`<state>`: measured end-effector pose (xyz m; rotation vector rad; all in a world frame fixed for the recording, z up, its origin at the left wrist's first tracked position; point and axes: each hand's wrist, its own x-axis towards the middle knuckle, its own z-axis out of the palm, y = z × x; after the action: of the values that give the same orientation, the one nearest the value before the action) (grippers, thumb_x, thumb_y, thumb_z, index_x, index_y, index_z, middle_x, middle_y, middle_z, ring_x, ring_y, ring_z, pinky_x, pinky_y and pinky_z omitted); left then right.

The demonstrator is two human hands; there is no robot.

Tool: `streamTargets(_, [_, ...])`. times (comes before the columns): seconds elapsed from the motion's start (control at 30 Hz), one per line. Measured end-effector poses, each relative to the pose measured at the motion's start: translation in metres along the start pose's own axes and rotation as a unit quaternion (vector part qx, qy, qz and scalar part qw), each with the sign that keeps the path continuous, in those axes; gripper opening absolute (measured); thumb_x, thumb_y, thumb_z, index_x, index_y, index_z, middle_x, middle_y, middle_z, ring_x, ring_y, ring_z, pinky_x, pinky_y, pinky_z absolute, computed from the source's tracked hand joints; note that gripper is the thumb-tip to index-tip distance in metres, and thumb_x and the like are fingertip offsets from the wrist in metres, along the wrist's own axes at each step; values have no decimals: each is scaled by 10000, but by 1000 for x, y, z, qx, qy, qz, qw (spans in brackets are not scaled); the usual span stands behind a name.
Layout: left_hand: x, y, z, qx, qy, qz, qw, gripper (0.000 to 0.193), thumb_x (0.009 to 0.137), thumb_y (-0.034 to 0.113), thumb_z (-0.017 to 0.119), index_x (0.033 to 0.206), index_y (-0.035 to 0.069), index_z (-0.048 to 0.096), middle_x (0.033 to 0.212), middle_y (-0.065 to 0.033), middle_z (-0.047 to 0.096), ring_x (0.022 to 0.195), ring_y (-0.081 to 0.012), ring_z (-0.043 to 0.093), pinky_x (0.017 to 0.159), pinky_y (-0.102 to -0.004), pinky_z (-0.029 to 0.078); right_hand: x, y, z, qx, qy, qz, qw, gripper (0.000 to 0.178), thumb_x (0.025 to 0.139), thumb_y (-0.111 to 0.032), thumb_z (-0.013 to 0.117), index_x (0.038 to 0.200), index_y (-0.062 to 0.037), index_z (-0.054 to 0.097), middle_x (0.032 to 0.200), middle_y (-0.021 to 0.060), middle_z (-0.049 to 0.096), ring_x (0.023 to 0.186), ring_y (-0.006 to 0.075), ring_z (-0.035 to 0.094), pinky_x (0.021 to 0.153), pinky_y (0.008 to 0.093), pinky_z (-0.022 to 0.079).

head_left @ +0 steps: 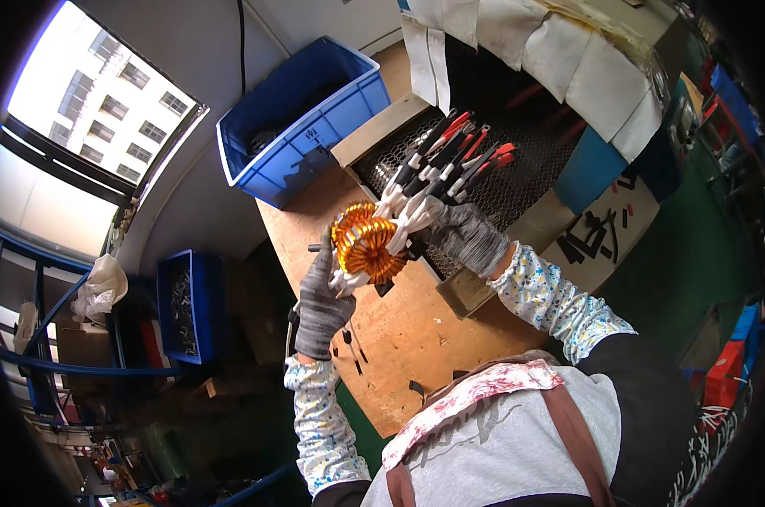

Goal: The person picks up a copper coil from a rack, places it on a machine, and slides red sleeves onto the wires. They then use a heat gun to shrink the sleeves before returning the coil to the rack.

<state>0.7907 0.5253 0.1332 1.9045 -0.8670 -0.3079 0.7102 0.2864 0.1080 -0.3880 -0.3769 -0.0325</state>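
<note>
Several copper-wound ring coils (369, 247) are bunched together above the wooden table, with white-sleeved leads (412, 218) running from them up and to the right. Black and red sleeves (450, 152) cover the far ends of the leads, which lie over a metal mesh (530, 173). My left hand (323, 308), in a grey knit glove, is closed around the left side of the coils. In a matching glove, my right hand (467, 237) grips the white leads just right of the coils; its fingertips are partly hidden behind them.
Behind the wooden table (399, 355) stands a blue plastic crate (315, 127). White sheets (602, 84) hang over a hooded box around the mesh. Loose black pieces (589, 237) lie on a board at the right. Another blue bin (188, 304) sits lower left.
</note>
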Motion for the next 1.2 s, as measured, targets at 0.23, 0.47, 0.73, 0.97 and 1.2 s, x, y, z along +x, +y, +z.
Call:
streamTargets(0.23, [155,-22,78,-82,-98,-16,992,814,693,-205,426,1420,128,278,1140,-28,536,879,-66,530,774,-148,484,18,-94,-60,-121,280,-110,946,238,868,-156,611,1084,-86,543,1059,63,579,963,196,590,843,340,525])
streamTargets(0.47, [210,-49,109,222,-65,-11,973,698,691,150,720,1328,202,442,1074,-161,551,944,-272,583,831,-331,493,27,-126,-135,-39,373,-187,908,208,842,-136,642,1021,-72,558,964,66,580,880,207,579,845,362,507])
streamTargets(0.73, [132,21,93,284,9,228,931,765,632,93,688,1342,136,406,1295,-107,483,1230,-339,397,1021,-439,329,25,-141,-136,-92,467,-160,865,142,853,-137,629,953,-84,545,896,64,560,804,208,587,714,378,543])
streamTargets(0.97, [-45,5,87,153,-91,146,973,502,745,71,670,1229,98,539,1217,-117,547,1153,-300,482,959,-384,399,-20,-110,-77,-269,498,-137,813,388,865,-152,595,1218,-17,506,1205,139,534,1151,249,490,983,375,391])
streamTargets(1.2, [-171,-53,100,-10,40,-49,998,385,781,68,650,1160,69,587,1064,-139,622,1006,-293,578,876,-367,450,-29,6,-4,-342,353,47,870,425,894,-109,549,1278,22,423,1194,143,537,1057,237,566,880,325,485])
